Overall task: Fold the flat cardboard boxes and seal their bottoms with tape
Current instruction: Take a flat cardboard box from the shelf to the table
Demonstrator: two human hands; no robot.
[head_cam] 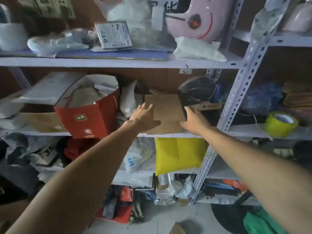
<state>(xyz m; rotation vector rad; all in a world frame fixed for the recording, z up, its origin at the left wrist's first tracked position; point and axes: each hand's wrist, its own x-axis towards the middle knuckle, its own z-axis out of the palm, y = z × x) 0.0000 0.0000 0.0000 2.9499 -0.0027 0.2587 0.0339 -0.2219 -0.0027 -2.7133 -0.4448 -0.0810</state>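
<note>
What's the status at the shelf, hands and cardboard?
Left hand open on flat cardboard, left edge. Right hand at its right edge, grip unclear. Black bag crowds right side; tape roll next bay.

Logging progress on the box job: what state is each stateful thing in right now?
Cardboard box: still flat, on the middle shelf.
Left hand: open, on the cardboard's left edge.
Right hand: at its right edge, grip unclear.
Yellow tape roll: untouched, on the right shelf.
</note>
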